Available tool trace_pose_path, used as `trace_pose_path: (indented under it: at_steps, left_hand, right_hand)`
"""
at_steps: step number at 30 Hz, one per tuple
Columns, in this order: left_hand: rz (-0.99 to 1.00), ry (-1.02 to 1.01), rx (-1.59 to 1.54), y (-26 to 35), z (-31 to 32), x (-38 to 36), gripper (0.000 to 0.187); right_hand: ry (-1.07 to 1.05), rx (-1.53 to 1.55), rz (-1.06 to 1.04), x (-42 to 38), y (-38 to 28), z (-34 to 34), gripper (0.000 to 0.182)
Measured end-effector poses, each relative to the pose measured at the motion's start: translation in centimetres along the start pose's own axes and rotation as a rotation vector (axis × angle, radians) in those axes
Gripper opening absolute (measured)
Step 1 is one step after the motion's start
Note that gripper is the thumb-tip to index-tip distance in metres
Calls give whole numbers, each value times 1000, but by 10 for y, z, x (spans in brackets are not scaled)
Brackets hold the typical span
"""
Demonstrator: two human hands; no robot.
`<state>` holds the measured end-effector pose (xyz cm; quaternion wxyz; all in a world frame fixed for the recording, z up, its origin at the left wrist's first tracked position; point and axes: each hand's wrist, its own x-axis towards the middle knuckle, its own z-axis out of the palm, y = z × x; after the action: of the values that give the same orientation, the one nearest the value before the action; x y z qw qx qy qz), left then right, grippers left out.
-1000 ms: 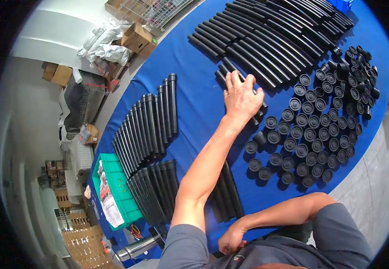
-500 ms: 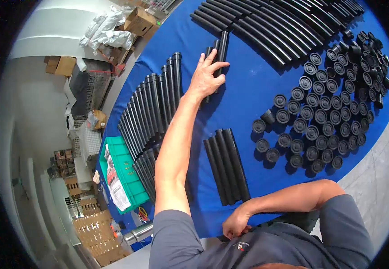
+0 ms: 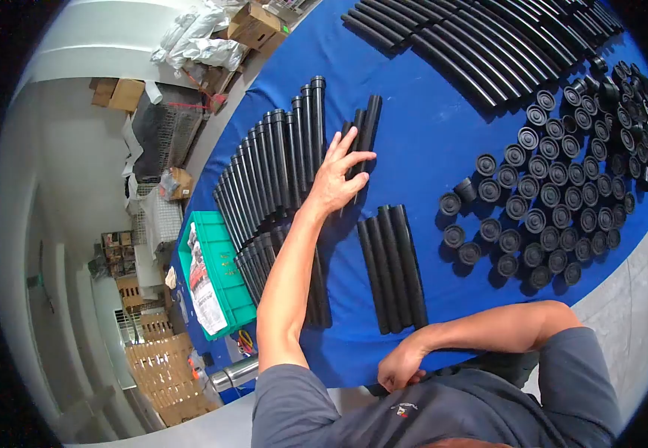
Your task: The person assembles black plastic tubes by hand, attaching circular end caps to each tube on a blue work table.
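Note:
My left hand [image 3: 334,178] lies with spread fingers over a small group of short black tubes [image 3: 369,123] on the blue cloth; the palm side is hidden. To its left is a fanned row of capped black tubes [image 3: 287,157]. Another small bundle of black tubes [image 3: 393,261] lies nearer my body. Close to my shirt at the table's near edge, my right hand [image 3: 402,366] is curled closed, and whatever its fingers hold, if anything, is hidden.
Many round black caps [image 3: 535,219] cover the right side of the blue table [image 3: 428,157]. Long rows of black tubes [image 3: 481,56] lie at the far side. A green crate [image 3: 238,302] stands at the left edge, beside a metal cylinder [image 3: 236,373].
My left hand and the short tubes under it have moved toward my body and nearer the capped row. The view has shifted slightly. My right hand has stayed about where it was.

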<state>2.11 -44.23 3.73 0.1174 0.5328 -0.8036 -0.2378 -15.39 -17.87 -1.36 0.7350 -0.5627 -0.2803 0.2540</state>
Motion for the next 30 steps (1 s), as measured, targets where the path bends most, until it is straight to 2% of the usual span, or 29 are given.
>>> trace_pose_path:
  at_steps: [5,8,14,30]
  left_hand:
    - [-58,-3,-36,2,-2,-34,48]
    - [-94,16,-58,2,-2,-49,49]
    - [-154,43,-85,14,6,-71,48]
    - [-284,186,-31,60,41,-145,43]
  right_hand:
    - [1,51,-8,-1,2,1,34]
    - [41,60,-19,-2,1,4,26]
    - [34,53,-2,-6,-7,3,32]
    - [23,6,0,-1,-1,5,34]
